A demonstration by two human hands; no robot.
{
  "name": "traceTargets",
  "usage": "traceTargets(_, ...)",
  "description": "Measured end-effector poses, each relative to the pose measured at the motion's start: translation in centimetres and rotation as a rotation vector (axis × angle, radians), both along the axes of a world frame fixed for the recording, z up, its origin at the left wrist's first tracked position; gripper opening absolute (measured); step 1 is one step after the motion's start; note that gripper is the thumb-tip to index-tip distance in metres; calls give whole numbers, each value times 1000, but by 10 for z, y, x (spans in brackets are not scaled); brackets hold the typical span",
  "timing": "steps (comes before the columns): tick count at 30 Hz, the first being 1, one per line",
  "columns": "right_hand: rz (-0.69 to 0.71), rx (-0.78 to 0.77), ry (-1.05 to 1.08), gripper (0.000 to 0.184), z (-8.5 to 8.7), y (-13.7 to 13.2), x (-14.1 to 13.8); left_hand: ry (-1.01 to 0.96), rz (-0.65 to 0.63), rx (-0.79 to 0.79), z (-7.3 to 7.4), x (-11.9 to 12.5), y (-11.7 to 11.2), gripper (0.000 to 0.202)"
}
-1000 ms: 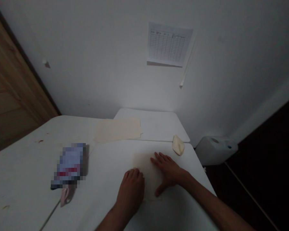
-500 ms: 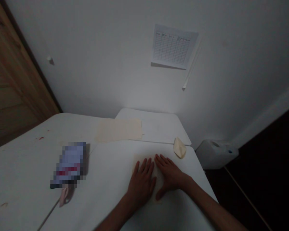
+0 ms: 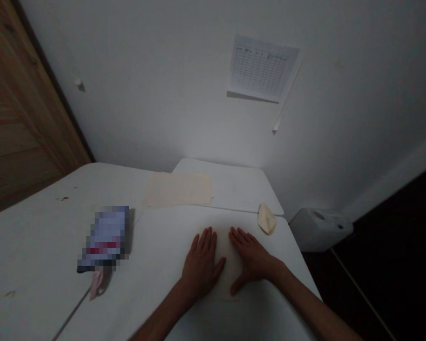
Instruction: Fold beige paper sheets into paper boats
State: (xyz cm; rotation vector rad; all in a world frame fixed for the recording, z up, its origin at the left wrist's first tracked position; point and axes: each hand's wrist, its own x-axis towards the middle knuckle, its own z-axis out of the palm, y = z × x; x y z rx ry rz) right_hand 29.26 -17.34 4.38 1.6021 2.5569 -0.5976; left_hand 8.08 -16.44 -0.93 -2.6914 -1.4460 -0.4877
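A thin cream sheet (image 3: 226,272), paper or cloth, lies flat on the white table (image 3: 156,303) in front of me. My left hand (image 3: 203,263) rests palm down on its left side, fingers stretched out, thumb pointing inward. On its right side lies my right hand (image 3: 250,255), also flat with the fingers spread and the thumb toward me. Between the two hands a strip of the sheet shows; the rest of it is under the palms. A small folded cream piece (image 3: 267,219) lies beyond my right hand, near the table's right edge.
Larger cream sheets (image 3: 179,189) lie at the back of the table, partly over a white panel (image 3: 241,187). A blurred blue-and-red item (image 3: 104,237) with a pink strap is on the left. A white plastic jug (image 3: 321,229) stands at the right; a printed chart (image 3: 261,68) hangs on the wall.
My left hand has slid left across the sheet, widening the gap between the hands. My right hand stays almost in place. The view has shifted slightly.
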Motion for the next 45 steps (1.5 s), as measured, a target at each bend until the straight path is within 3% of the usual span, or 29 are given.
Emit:
traceTargets(11,2,-2,15,145,-2,0,1,2,-2,66,2,-14,3,68)
traceTargets(16,-2,6,21,146,-6,1,3,57,-308,26,16,-21,-1,51)
traceTargets(18,-3,10,33,145,-6,2,5,67,-366,-15,19,-24,-3,51)
traceTargets(23,-25,44,111,131,-8,7,13,48,-268,-53,20,-26,-8,57)
traceTargets(27,-126,131,200,112,-13,11,22,29,-174,-27,27,-25,-15,48)
traceTargets(32,-159,280,411,69,-15,11,32,54,-101,18,31,-23,-22,41)
traceTargets(36,-211,394,463,39,-6,6,20,59,-54,44,25,-17,-24,38)
traceTargets(40,-188,395,384,38,-1,-7,-14,60,-16,18,22,-8,-20,30)
traceTargets(45,-108,387,222,46,-20,-19,-43,20,-10,-26,15,-12,-7,37)
